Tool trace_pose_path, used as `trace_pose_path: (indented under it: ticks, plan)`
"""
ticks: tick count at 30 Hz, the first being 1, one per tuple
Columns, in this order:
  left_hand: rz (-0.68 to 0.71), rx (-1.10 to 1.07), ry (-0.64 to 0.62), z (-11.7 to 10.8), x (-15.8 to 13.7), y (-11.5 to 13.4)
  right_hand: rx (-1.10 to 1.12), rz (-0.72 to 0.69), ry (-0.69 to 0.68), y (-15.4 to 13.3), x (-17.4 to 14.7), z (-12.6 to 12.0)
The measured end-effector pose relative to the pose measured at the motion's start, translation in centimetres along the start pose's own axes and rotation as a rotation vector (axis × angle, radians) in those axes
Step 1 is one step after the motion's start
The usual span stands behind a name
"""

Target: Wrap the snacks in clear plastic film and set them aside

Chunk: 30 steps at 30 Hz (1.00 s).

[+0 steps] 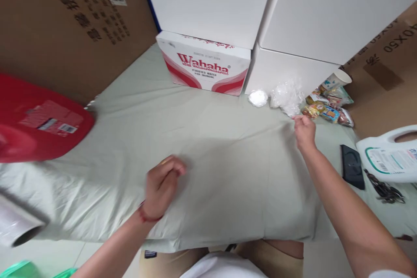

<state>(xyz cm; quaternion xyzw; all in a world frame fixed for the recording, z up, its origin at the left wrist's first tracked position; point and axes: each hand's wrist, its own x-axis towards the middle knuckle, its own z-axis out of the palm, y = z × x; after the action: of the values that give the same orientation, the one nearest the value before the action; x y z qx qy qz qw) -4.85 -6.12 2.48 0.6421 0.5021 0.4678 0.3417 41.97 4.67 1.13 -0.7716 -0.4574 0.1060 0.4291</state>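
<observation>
My left hand (165, 182), with a red cord round the wrist, hovers over the pale green cloth (221, 173). Its fingers are curled closed, and nothing shows in them. Farther out on the right, my right hand (304, 131) has its fingers closed in a pinch at the near end of some crumpled clear plastic wrap (286, 97). A shiny silvery round thing (258, 98) lies just left of the wrap. Several small packaged snacks (329, 112) are heaped beyond my right fingers, beside a paper cup (338, 79) on its side.
At the back stand a Wahaha water box (205, 67) and white boxes (299, 8). Cardboard boxes (107, 56) flank both sides. A red jug (45, 126) and a roll (19, 221) are left; a phone (352, 167), keys (386, 189) and white bottle (391, 156) are right.
</observation>
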Motion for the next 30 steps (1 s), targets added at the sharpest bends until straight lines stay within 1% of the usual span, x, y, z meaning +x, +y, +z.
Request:
trace_pose_path:
  ticks: [1, 3, 4, 5, 6, 8, 10, 12, 14, 16, 20, 26, 28, 30]
  plan:
    - [-0.062, -0.143, 0.044, 1.8, 2.0, 0.4, 0.124, 0.018, -0.121, -1.6, -1.8, 1.7]
    - [-0.262, -0.452, 0.159, 5.5, 6.4, 0.6, 0.352, 0.040, -0.326, -5.1, -5.4, 5.3]
    - [-0.358, -0.615, 0.178, 7.1, 8.6, 0.5, 0.458, 0.049, -0.403, -6.9, -6.9, 7.1]
    - [-0.410, -0.777, 0.179, 8.4, 10.8, 0.3, 0.553, 0.047, -0.459, -8.5, -8.1, 8.8]
    - [-0.430, -0.914, 0.179, 9.5, 12.6, -0.1, 0.630, 0.038, -0.494, -10.0, -9.1, 10.4]
    - [-0.486, -1.091, 0.135, 11.0, 15.3, -1.0, 0.716, -0.001, -0.506, -12.3, -10.3, 13.2]
    - [-0.533, -1.166, 0.116, 12.1, 16.5, -2.1, 0.657, -0.110, -0.478, -13.3, -10.8, 15.3]
    - [-0.577, -1.177, 0.122, 13.0, 16.4, -3.2, 0.479, -0.290, -0.473, -13.4, -11.1, 16.7]
    - [-0.596, -1.157, 0.117, 13.8, 15.7, -4.1, 0.295, -0.461, -0.502, -13.0, -11.6, 17.4]
    - [-0.596, -1.131, 0.089, 14.4, 15.2, -4.7, 0.200, -0.549, -0.514, -12.6, -12.0, 17.6]
    - [-0.603, -1.087, 0.039, 14.6, 15.3, -4.9, 0.186, -0.560, -0.470, -12.3, -12.1, 17.3]
    - [-0.603, -0.987, 0.052, 13.9, 15.7, -4.4, 0.214, -0.573, -0.483, -12.6, -11.8, 17.6]
    - [-0.604, -0.900, 0.066, 14.0, 15.6, -4.3, 0.185, -0.581, -0.484, -12.5, -11.9, 17.8]
    - [-0.547, -0.696, 0.165, 14.3, 15.2, -4.0, 0.136, -0.594, -0.507, -12.4, -12.0, 18.0]
